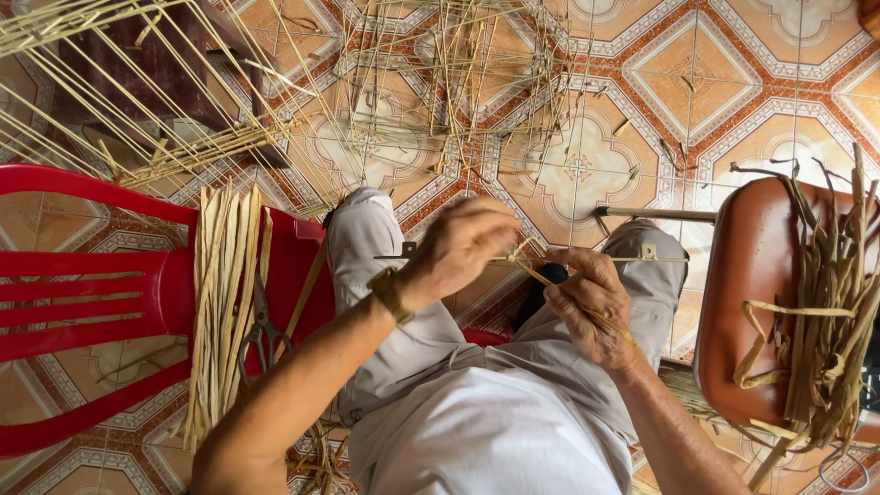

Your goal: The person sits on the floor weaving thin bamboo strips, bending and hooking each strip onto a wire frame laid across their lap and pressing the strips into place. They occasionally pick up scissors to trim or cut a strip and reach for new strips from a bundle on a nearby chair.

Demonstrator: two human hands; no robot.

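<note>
While both grip, left hand [458,247] and right hand [591,302] pinch thin straw-coloured strips [536,268].

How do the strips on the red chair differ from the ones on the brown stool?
The strips on the red chair lie straight and side by side in a flat bundle, with scissors resting on them. The strips on the brown stool are curled and tangled in a loose heap, and they look darker and duller. The chair's bundle is pale yellow. Both look like dried plant fibre, one on each side of the person.
</note>
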